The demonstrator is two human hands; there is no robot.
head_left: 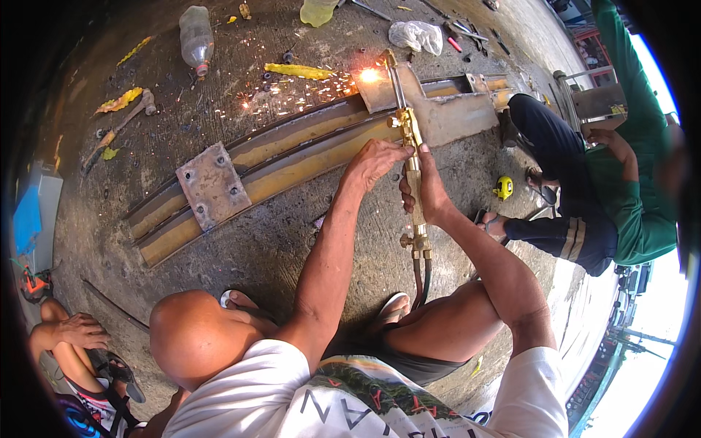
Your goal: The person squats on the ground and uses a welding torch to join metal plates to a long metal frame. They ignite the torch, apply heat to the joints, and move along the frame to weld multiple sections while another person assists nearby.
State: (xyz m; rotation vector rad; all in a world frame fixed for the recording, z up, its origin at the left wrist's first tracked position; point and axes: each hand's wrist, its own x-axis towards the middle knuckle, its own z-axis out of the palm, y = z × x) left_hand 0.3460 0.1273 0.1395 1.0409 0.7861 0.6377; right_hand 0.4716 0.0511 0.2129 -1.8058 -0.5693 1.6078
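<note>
A brass cutting torch (413,179) is held in both hands, its long tip pointing away from me. My right hand (427,191) is closed around the handle. Just ahead of it, my left hand (376,164) is closed on the torch body near the valves. Beyond my hands lies a frame of two long rusty steel beams (307,150). At the torch tip, a bright orange glow and flying sparks come from the edge of a flat steel plate (372,91) on the frame. A square plate with holes (212,185) sits across the beams' left end.
Two hoses (427,277) run back from the torch. A hammer (117,131), plastic bottle (196,40) and scattered tools (467,33) lie on the concrete. At right, a person in green (635,204) crouches near a yellow tape measure (503,187). Another person's hand (80,332) shows at lower left.
</note>
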